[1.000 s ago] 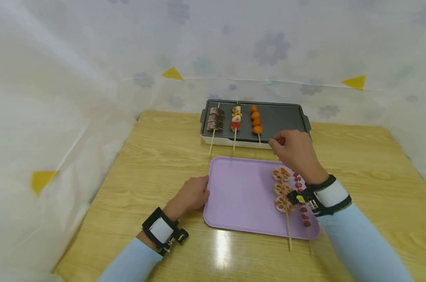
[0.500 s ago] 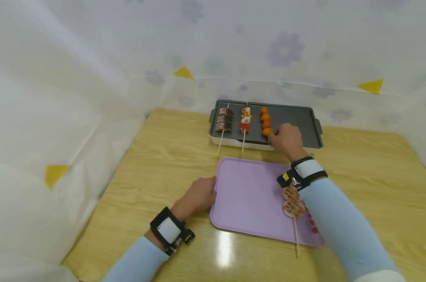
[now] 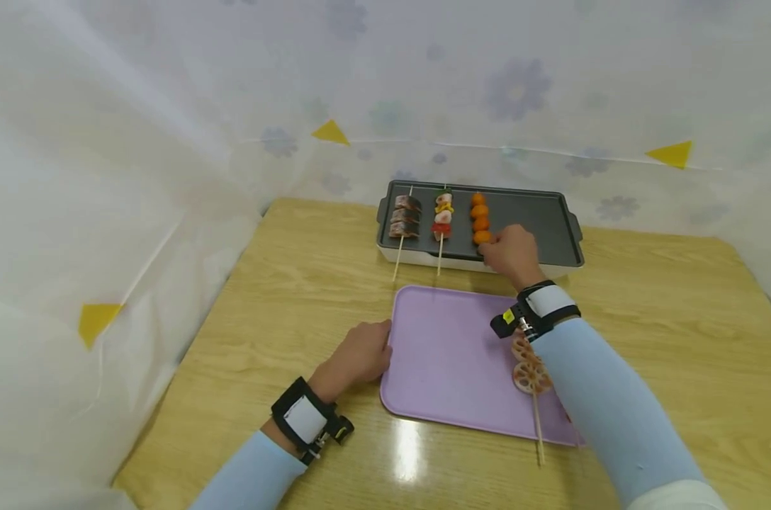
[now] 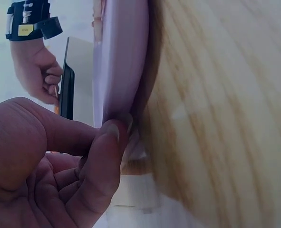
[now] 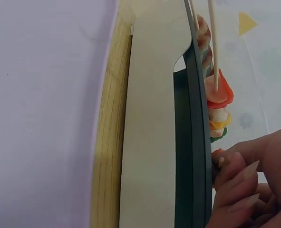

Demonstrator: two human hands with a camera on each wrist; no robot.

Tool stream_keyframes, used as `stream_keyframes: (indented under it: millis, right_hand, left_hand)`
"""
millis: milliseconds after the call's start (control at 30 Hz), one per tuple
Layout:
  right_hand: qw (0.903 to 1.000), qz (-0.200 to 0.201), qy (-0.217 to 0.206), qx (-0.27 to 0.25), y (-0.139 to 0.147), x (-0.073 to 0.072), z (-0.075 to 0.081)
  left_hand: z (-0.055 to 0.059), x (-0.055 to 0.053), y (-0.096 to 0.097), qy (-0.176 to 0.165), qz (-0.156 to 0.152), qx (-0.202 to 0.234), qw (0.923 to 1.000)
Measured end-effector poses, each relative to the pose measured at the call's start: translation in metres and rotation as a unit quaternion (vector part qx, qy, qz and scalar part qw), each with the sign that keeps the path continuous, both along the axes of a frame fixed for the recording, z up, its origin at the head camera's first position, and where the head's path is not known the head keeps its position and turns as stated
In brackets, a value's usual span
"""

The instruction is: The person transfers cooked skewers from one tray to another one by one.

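Note:
My left hand (image 3: pixel 360 352) pinches the left rim of the purple tray (image 3: pixel 449 361); in the left wrist view its thumb and fingertips meet at the tray edge (image 4: pixel 126 61). At the front of the dark griddle (image 3: pixel 538 219), my right hand (image 3: pixel 513 255) pinches the stick of a skewer of orange balls (image 3: pixel 480 219). The stick's end shows between the fingers in the right wrist view, beside the griddle's rim (image 5: pixel 193 118). On the tray lies a skewer of lotus root slices (image 3: pixel 531 379), partly hidden under my right forearm.
Left of the orange balls, a mixed meat and vegetable skewer (image 3: pixel 443 216) and a fish-chunk skewer (image 3: pixel 404 216) lie on the griddle, sticks overhanging its front. Behind the wooden table (image 3: pixel 309 283) hangs a flowered plastic sheet (image 3: pixel 424 85).
My right hand has moved from over the tray's far edge, left and forward to the orange balls' stick, and now pinches it. The left hand keeps its hold on the tray.

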State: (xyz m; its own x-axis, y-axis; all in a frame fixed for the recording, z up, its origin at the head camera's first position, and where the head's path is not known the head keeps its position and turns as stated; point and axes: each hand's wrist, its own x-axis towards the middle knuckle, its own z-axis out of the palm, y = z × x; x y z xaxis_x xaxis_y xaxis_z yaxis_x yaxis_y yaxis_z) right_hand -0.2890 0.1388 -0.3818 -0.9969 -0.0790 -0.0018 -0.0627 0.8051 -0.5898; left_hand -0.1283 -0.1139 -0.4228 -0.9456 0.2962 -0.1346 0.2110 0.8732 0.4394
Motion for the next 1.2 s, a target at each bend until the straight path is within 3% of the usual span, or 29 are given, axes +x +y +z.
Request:
stream_keyframes:
  millis: [167, 400, 600, 733, 900, 1200]
  right_hand:
    - [0.9998, -0.006, -0.007, -0.019, 0.001, 0.001, -0.001]
    - [0.9997, -0.008, 0.01, -0.021, 0.009, 0.01, 0.0]
    - [0.9966, -0.006, 0.076, -0.029, 0.013, 0.025, 0.014]
    - [0.9948, 0.002, 0.095, -0.038, 0.012, 0.046, 0.027]
    - [0.9956, 0.012, 0.074, -0.057, 0.019, 0.079, 0.035]
    - [0.9966, -0.017, 0.067, -0.044, 0.032, 0.139, 0.044]
  left_hand:
    - [0.002, 0.0, 0.001, -0.023, 0.007, 0.005, 0.9997]
    - [-0.002, 0.001, 0.003, -0.002, -0.008, 0.012, 0.9999]
    - [-0.003, -0.002, 0.003, 0.02, -0.012, 0.016, 0.9996]
    - [-0.001, 0.002, 0.0, 0.005, 0.001, 0.02, 0.9998]
    - [-0.001, 0.006, 0.0, 0.001, 0.005, 0.024, 0.9997]
    - [0.004, 0.004, 0.001, -0.006, 0.007, 0.025, 0.9996]
